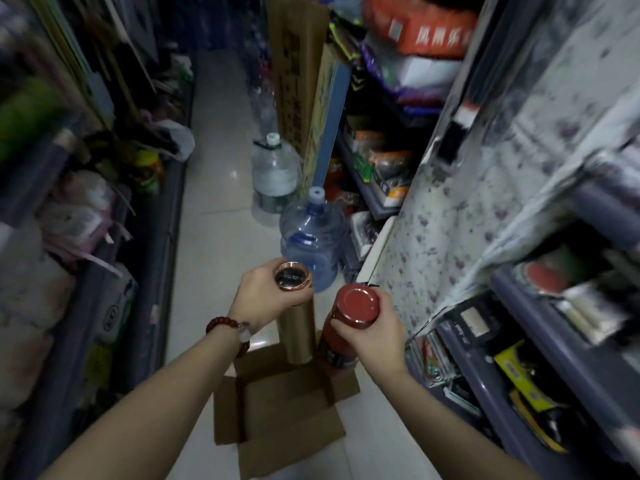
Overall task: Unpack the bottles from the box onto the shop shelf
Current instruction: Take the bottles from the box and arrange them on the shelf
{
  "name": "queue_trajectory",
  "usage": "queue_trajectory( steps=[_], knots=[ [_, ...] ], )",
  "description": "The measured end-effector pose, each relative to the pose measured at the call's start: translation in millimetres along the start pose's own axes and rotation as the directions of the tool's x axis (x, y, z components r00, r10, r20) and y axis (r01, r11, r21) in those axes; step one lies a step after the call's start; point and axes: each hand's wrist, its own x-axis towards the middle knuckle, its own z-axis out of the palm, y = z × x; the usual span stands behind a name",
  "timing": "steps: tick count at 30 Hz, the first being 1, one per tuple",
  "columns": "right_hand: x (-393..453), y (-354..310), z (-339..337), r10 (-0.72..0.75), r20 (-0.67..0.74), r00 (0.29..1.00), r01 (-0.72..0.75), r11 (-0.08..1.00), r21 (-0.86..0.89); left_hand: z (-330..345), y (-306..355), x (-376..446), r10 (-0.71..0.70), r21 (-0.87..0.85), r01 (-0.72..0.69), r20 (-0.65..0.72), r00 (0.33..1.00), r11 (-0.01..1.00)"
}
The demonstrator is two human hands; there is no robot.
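A narrow aisle with a pale tiled floor was seen. Two large clear water jugs were stood on it: one with a white cap, farther off, and a bluish one with a pale cap, nearer. Flattened cardboard sheets were leaned upright just behind the farther jug. A floral-patterned cloth was hung at the right. An orange sack with white lettering was stacked up high. A white plastic bag was left at the left, blurred.
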Motion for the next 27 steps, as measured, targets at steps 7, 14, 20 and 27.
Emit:
queue_trajectory(
  steps=[7,14,20,27],
  knots=[
    [16.7,-146.6,-100.7,-0.08,0.018,0.997,0.079,0.995,0.06,-72.7,167.6,7.5,0.119,-0.013,-0.118,0.015,0.993,0.993],
    [34.4,-257.4,-209.6,-0.162,-0.091,0.983,0.174,0.973,0.152,-104.5,312.2,12.1,0.144,-0.215,-0.138,0.01,0.99,0.967],
    [36.8,-332.0,-301.1,-0.235,-0.195,0.952,0.268,0.949,0.164,-123.4,423.8,0.4,0.242,-0.301,-0.238,-0.023,0.97,0.923],
    [20.6,-407.3,-394.1,-0.327,-0.356,0.875,0.392,0.911,0.127,-134.0,546.1,-13.3,0.424,-0.374,-0.421,-0.078,0.902,0.827]
  ],
)
